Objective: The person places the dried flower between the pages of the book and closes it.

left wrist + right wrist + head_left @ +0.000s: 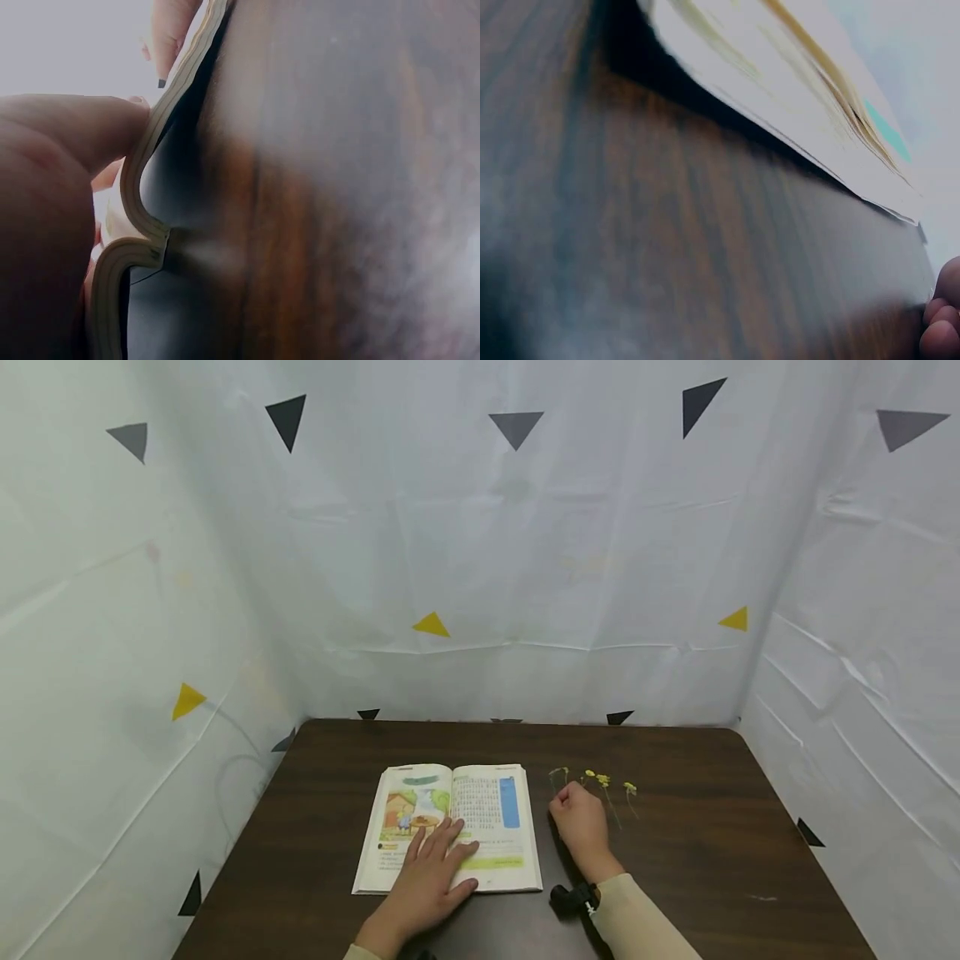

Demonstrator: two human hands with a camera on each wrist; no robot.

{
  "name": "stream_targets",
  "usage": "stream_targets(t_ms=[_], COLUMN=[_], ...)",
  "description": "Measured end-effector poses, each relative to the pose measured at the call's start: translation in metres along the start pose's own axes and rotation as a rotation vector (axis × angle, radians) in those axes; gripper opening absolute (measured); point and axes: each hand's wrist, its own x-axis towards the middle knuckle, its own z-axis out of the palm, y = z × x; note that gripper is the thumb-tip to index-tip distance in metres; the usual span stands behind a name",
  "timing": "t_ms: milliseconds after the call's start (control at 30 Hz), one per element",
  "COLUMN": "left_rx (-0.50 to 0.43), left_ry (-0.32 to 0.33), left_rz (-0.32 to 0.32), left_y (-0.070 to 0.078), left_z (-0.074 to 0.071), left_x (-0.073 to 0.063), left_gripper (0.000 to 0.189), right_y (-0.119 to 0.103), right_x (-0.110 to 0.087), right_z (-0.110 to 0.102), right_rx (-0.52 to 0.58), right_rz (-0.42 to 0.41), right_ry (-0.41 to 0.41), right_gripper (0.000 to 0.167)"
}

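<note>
Creased white sheeting (517, 552) with dark and yellow triangles (432, 625) around a dark wood-grained table (712, 860).

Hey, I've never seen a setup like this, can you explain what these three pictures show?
There's no robot here, just a person's two bare hands. The wide picture comes from a camera worn on the head, looking forward and down; the two close-ups come from a camera on each wrist. On the dark brown table lies an open book, with small yellow flowers to its right. The left hand rests spread on the pages. The right hand has its fingers curled beside the flowers; whether it pinches a stem, I can't tell. White sheeting stands behind.
</note>
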Motion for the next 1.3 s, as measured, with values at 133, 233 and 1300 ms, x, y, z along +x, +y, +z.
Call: stream_targets(t_ms=[133,233,1300], left_rx=[-0.002,-0.003,-0.083], left_ry=[-0.003,-0.015,-0.086], left_rz=[0.008,0.009,-0.179], left_y=[0.000,-0.002,0.000], left_z=[-0.002,-0.002,0.002], left_x=[-0.001,-0.001,-0.001], left_gripper=[0.054,0.054,0.054], right_y=[-0.002,-0.004,0.003], right_x=[0.003,0.005,-0.002], right_z=[0.001,0.001,0.000], right_rx=[-0.080,-0.112,0.125], right_rz=[-0.030,-0.025,0.046], right_ry=[0.008,-0.008,0.032], right_gripper=[0.009,0.011,0.005])
